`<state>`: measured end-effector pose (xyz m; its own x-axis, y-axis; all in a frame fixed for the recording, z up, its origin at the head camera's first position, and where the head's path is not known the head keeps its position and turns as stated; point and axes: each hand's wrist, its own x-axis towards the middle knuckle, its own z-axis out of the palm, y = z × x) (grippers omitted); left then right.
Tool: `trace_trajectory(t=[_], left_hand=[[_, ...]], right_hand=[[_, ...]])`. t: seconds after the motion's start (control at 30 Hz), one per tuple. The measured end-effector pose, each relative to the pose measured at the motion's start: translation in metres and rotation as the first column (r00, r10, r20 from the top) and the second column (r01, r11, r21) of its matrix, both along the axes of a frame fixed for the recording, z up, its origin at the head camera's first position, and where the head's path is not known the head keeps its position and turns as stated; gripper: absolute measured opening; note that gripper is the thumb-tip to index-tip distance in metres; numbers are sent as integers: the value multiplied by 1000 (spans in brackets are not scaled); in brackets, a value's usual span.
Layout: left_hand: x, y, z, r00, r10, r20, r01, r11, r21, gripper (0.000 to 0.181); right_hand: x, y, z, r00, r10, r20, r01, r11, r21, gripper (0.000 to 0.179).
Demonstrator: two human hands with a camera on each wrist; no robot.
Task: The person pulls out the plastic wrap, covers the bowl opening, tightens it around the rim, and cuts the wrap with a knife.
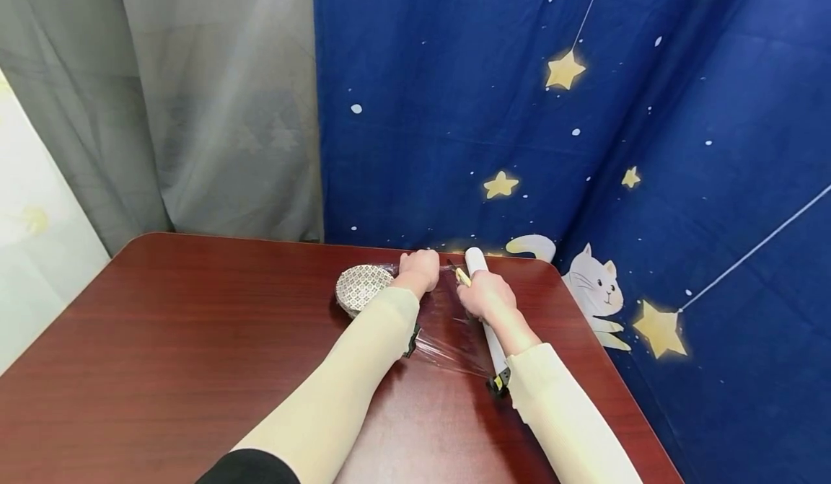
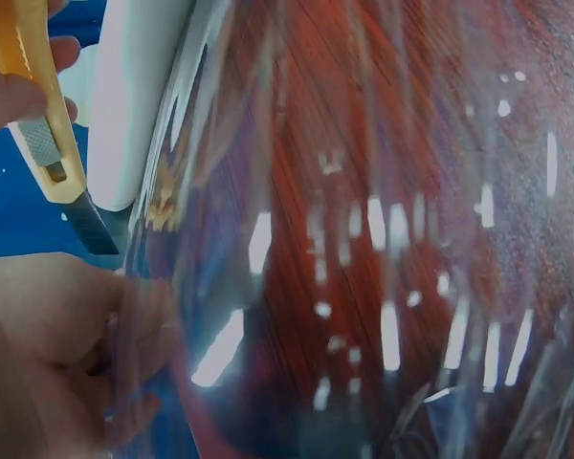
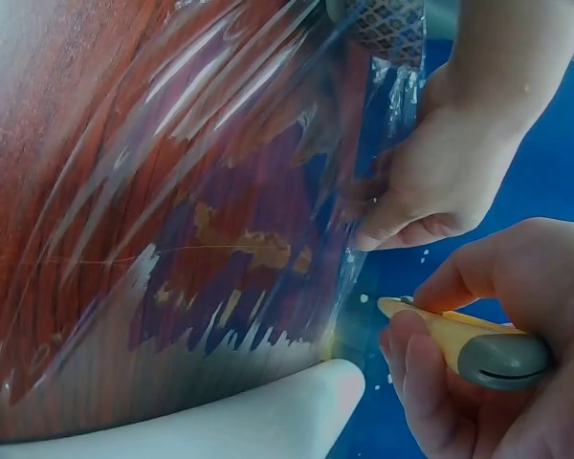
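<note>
A sheet of clear plastic wrap [image 2: 364,239] stretches between a white roll [image 1: 476,259] on the right and a round patterned bowl [image 1: 365,289] on the left. My left hand [image 1: 422,269] pinches the sheet's far edge between the two. In my right hand [image 1: 491,298] is a yellow utility knife [image 3: 459,339], gripped beside the roll's far end. Its dark blade [image 2: 91,227] is out and points toward the left hand, close to the film's edge. Part of the bowl is hidden behind my left sleeve.
The reddish-brown wooden table [image 1: 195,340] runs under everything, and its far edge lies just beyond both hands. Behind it hang a grey curtain [image 1: 221,109] and a blue star-print curtain [image 1: 441,109]. Dark wrist camera mounts [image 1: 498,383] sit low by the film.
</note>
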<state>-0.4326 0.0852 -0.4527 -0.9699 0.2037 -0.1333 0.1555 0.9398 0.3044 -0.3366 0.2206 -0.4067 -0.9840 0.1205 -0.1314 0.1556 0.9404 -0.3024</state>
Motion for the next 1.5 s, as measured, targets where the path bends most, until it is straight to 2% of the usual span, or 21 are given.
trace_trajectory(t=[0.2,0.47,0.57,0.67,0.73,0.8,0.9,1.07,1.23,1.33,1.37,1.5], left_hand=[[4,2,1,999,24,-29,-24,1000,-4,33],[5,3,0,1000,19,-1,-19,1000,9,39],[3,3,-1,1000,22,0,-22,1000,12,42],[-10,5,-14,1000,23,-16,-23,1000,14,36],[-11,6,-15,1000,22,-17,-22,1000,17,33],[-10,7,-15,999,20,-26,-20,1000,15,31],[2,6,-2,999,17,-34,-17,1000,16,32],[4,5,-2,998,18,-66,-16,1000,16,29],[5,3,-5,999,12,-43,-11,1000,22,19],[6,3,-6,999,15,-40,-14,999,31,10],[6,3,-5,999,14,-40,-13,999,36,9],[9,4,1,998,-9,-63,12,999,52,12]], right_hand=[[6,-1,-2,1000,15,-12,-15,999,38,27],[11,0,2,999,10,-47,-6,996,85,30],[11,-1,2,999,13,-46,-9,996,90,30],[10,-2,-1,999,11,-30,-8,995,95,29],[10,-3,-4,1000,10,-21,-7,994,105,28],[9,-6,-7,1000,13,-13,-11,993,119,26],[9,-11,-8,1000,20,-20,-17,990,142,23],[7,-21,-10,999,32,-31,-26,984,179,17],[1,-31,-14,999,31,-17,-27,983,183,18],[-7,-33,-21,999,45,-4,-43,978,203,18],[-16,-30,-32,998,60,-22,-54,975,218,16],[-32,-22,-49,998,47,-45,-37,977,211,16]])
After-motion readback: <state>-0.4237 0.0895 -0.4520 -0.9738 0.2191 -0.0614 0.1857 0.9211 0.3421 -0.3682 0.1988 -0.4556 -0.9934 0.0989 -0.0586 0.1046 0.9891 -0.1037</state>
